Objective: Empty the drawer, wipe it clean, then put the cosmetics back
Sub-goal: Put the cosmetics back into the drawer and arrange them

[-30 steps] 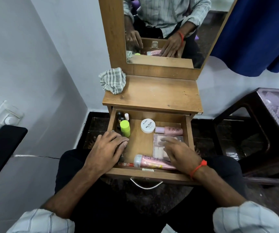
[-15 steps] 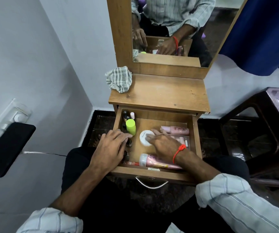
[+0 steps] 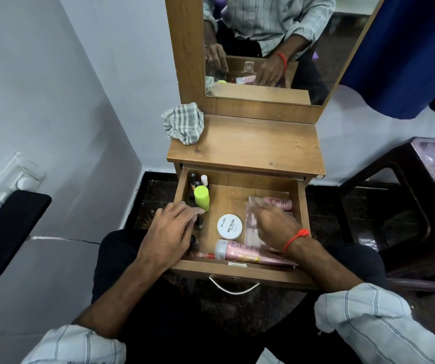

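Fingers [image 3: 259, 215] blurred over clear packet [image 3: 250, 227] — drawer [image 3: 237, 270] full.

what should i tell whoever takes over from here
Left hand: open, resting among the small bottles at the drawer's left side, holding nothing.
Right hand: blurred, over the clear packet at the drawer's right; grip unclear.
Drawer: open and full: green-capped bottle, nail polish jar, pink tube along the front, pink bottle at the back right.
Cloth: on the tabletop, back left.
Done: drawer opened.
Left: empty it, wipe it, put everything back.
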The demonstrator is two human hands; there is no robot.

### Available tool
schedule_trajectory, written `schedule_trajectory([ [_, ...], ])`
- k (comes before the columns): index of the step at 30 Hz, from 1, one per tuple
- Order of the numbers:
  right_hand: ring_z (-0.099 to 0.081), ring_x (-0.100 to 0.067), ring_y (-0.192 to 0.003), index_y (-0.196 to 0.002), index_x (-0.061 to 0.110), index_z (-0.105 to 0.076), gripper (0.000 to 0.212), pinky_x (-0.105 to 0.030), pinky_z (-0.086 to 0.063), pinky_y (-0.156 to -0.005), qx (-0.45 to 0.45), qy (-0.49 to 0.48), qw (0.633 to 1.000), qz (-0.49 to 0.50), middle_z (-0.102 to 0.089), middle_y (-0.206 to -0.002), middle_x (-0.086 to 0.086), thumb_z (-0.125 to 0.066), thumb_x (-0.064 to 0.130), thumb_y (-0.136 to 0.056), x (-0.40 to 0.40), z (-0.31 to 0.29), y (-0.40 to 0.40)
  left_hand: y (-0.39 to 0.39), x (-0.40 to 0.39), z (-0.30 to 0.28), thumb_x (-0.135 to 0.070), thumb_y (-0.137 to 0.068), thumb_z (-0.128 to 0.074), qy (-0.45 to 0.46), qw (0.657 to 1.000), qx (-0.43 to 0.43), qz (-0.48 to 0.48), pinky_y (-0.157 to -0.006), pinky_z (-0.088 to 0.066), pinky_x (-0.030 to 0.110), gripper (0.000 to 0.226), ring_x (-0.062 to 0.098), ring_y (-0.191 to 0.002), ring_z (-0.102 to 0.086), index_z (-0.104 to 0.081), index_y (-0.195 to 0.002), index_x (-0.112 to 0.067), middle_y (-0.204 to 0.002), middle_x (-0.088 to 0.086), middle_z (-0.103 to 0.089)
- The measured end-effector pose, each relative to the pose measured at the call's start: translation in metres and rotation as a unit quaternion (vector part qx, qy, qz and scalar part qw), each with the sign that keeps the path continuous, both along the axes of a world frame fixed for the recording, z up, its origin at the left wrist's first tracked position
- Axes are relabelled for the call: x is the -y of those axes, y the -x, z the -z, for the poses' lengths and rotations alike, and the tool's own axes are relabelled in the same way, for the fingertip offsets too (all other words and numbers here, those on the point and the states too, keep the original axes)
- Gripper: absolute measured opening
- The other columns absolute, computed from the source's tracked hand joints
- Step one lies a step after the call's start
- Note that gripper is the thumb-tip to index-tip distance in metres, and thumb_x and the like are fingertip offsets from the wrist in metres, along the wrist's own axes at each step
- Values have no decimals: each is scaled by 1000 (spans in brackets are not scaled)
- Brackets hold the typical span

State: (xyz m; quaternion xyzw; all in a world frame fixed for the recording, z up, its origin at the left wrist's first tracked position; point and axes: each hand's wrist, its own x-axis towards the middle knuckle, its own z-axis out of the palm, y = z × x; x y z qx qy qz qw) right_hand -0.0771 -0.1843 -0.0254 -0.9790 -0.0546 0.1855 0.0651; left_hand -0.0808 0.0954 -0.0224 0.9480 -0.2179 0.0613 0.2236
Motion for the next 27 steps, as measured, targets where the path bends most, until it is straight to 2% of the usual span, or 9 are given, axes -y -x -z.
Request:
schedule_trajectory([
  [3, -29, -33, -142, -148, 12, -32, 61, -50, -28, -117, 61, -12, 998, 7, -28, -155, -11, -46, 6, -89, 6, -2, -16, -1, 0, 0, -15, -99, -57, 1, 1000, -1, 2, -87, -43, 34, 32, 16, -114, -55, -67, -128, -24, -116, -5, -66],
  [7, -33, -34, -140, -147, 12, -32, 63, -53, -22, -119, 41, 55, 998, 1, -35, -152, -13, -48, 11, -87, 17, 7, -15, 0, 0, -1, -14, -99, -57, 2, 1000, -4, -2, -87, -43, 35, 32, 17, -117, -55, -67, -128, -24, -117, -5, -67],
  [13, -21, -30, -145, -147, 17, -30, 60, -54, -19, -120, 85, 11, 996, -29, -27, -155, -8, -47, 8, -90, 20, 4, -3, 0, 0, -2, -21, -103, -52, 6, 1000, -11, -5, -89, -45, 37, 29, 16, -116, -55, -67, -128, -23, -118, -5, -67],
  [16, -14, -23, -150, -148, 24, -29, 51, -47, -14, -122, 81, -85, 990, -73, -20, -160, -4, -42, 33, -100, 10, -10, 23, 0, 1, -2, -33, -104, -42, 4, 1000, -11, -3, -88, -43, 36, 35, 14, -113, -55, -67, -127, -24, -117, -7, -66],
  [18, -14, -18, -150, -149, 29, -29, 53, -38, -9, -122, 81, -124, 986, -81, -21, -161, 1, -25, 50, -100, -6, -17, 48, 0, 1, -2, -38, -102, -38, -1, 1000, -1, 2, -88, -42, 35, 40, 14, -111, -55, -68, -125, -24, -115, -8, -66],
  [19, -16, -17, -150, -149, 31, -30, 54, -38, -9, -122, 90, -124, 985, -82, -23, -161, 2, -20, 53, -100, -15, -18, 60, 1, 2, -2, -39, -101, -38, -4, 1000, 6, 4, -87, -43, 35, 41, 14, -110, -55, -68, -125, -24, -114, -8, -65],
  [23, -21, -21, -149, -144, 30, -36, 50, -46, -14, -123, 148, -74, 982, -94, -29, -159, 0, -19, 53, -103, -38, -14, 90, 1, 6, -1, -39, -101, -39, -35, 998, 47, 24, -83, -46, 37, 40, 15, -104, -55, -68, -124, -24, -114, -7, -63],
  [27, -30, -24, -146, -134, 26, -48, 47, -50, -27, -118, 219, -44, 969, -106, -40, -153, -4, -27, 53, -102, -39, -10, 93, 0, 7, -2, -39, -103, -37, -56, 996, 60, 42, -84, -47, 38, 42, 16, -108, -56, -67, -126, -22, -118, -5, -62],
])
